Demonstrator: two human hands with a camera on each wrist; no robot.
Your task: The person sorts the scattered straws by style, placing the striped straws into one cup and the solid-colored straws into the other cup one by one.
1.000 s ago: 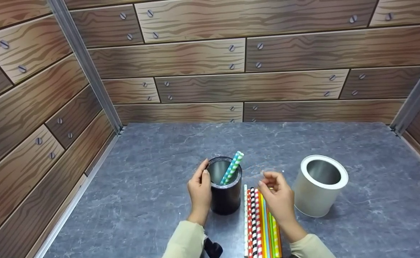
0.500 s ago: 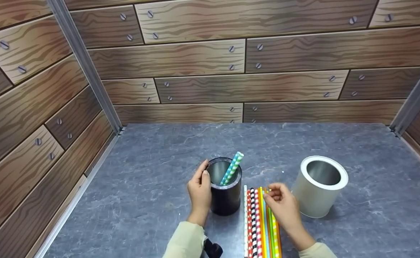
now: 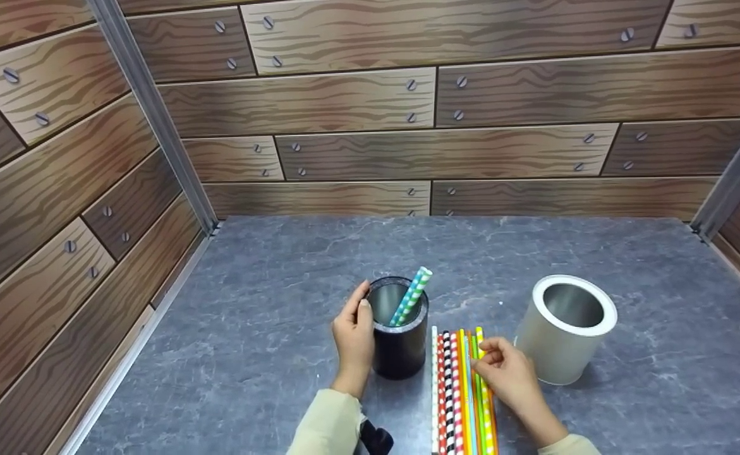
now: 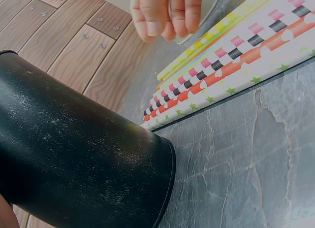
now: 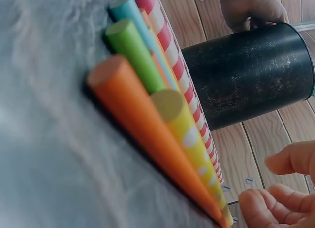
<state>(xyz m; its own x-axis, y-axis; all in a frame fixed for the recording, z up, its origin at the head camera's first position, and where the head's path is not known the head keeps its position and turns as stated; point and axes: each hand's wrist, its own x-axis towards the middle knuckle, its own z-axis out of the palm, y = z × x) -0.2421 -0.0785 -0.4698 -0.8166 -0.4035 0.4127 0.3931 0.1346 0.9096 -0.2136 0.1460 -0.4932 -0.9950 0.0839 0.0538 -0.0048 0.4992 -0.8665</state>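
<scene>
My left hand (image 3: 354,341) holds a black cylindrical cup (image 3: 400,354) at its left side, thumb near the rim. Two patterned paper straws (image 3: 412,294), one blue and one green-striped, lean inside toward the right. Beside the cup lies a row of colourful paper straws (image 3: 448,392), among them striped, heart, star and plain ones. My right hand (image 3: 510,379) hovers at the right side of this row, near a yellow spotted straw (image 3: 486,417). In the right wrist view, its thumb and bent fingers (image 5: 258,208) stand apart with nothing between them.
A white can (image 3: 556,354) with a wide rim stands upright to the right, just behind my right hand. Wood-patterned walls (image 3: 351,104) enclose the grey marbled tabletop (image 3: 268,303) at the back and sides. A small dark object (image 3: 376,437) shows by my left sleeve.
My right hand has come down and back from beside the cup to the right side of the straw row. The left hand and the cup stay in place.
</scene>
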